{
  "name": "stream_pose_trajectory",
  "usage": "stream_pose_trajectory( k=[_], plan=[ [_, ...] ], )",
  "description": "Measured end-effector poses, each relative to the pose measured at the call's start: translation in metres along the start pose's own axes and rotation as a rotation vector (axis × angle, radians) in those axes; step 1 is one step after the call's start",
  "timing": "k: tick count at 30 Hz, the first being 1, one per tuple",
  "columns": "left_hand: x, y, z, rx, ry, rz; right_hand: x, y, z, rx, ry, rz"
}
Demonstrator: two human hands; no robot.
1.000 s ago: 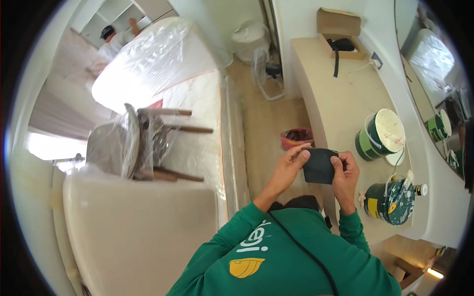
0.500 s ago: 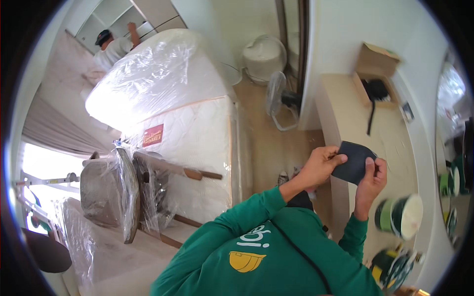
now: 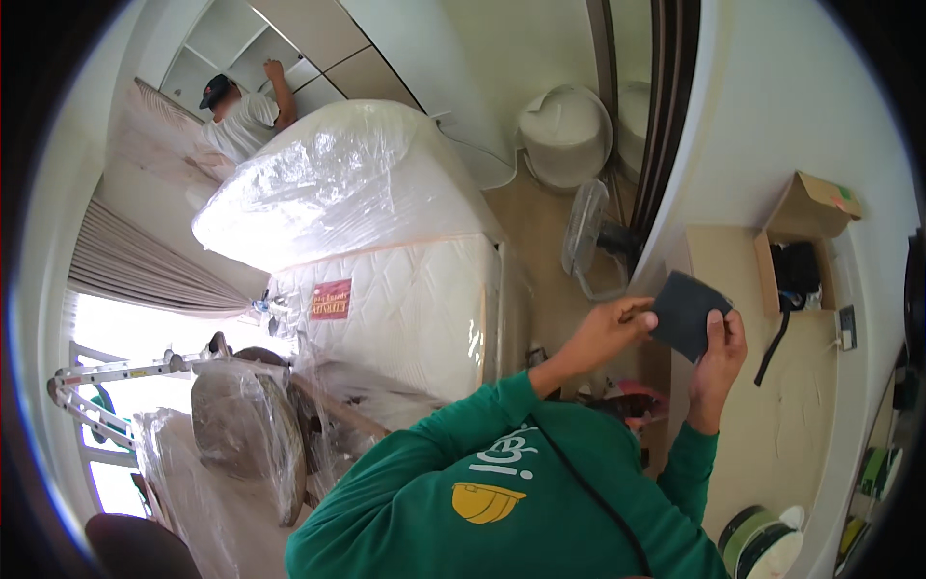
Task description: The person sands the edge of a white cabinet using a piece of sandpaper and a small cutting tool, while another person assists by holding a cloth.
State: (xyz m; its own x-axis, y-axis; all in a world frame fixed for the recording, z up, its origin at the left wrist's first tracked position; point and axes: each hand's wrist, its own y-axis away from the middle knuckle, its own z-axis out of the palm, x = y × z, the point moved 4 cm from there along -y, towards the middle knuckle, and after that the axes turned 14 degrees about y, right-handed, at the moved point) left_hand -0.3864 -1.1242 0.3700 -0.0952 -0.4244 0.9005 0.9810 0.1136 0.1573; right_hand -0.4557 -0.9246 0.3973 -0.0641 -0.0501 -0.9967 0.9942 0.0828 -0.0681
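Dark square sheet [image 3: 687, 314] pinched at opposite edges by left hand [image 3: 606, 331] and right hand [image 3: 721, 349], held in the air above the tabletop [image 3: 801, 425], seemingly mid-handling, not yet set down or applied anywhere.

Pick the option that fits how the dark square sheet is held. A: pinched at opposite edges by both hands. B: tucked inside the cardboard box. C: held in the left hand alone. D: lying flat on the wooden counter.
A: the left hand grips one edge of the dark square sheet and the right hand grips the other, raised off the wooden counter.
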Motion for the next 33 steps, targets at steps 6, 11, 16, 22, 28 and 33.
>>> stream_pose_trajectory(
  k=[6, 11, 16, 22, 28, 33],
  plan=[
    [0.032, -0.024, -0.065, -0.021, -0.034, 0.061, 0.015, -0.051, 0.067, -0.189, 0.200, 0.060],
    [0.081, -0.068, -0.148, 0.223, -0.070, 0.149, -0.005, -0.101, 0.177, -0.402, 0.463, -0.062],
    [0.146, -0.109, -0.221, 0.254, -0.097, 0.279, -0.007, -0.158, 0.289, -0.365, 0.623, -0.270],
    [0.268, -0.109, -0.279, 0.368, -0.421, 0.361, -0.034, -0.204, 0.397, -0.503, 0.503, -0.386],
    [0.427, -0.047, -0.370, 0.607, -0.794, 0.733, -0.080, -0.274, 0.504, -0.435, 0.204, -0.374],
    [0.513, -0.005, -0.442, 0.891, -0.891, 0.888, -0.069, -0.353, 0.608, -0.542, 0.065, -0.324]
  ],
)
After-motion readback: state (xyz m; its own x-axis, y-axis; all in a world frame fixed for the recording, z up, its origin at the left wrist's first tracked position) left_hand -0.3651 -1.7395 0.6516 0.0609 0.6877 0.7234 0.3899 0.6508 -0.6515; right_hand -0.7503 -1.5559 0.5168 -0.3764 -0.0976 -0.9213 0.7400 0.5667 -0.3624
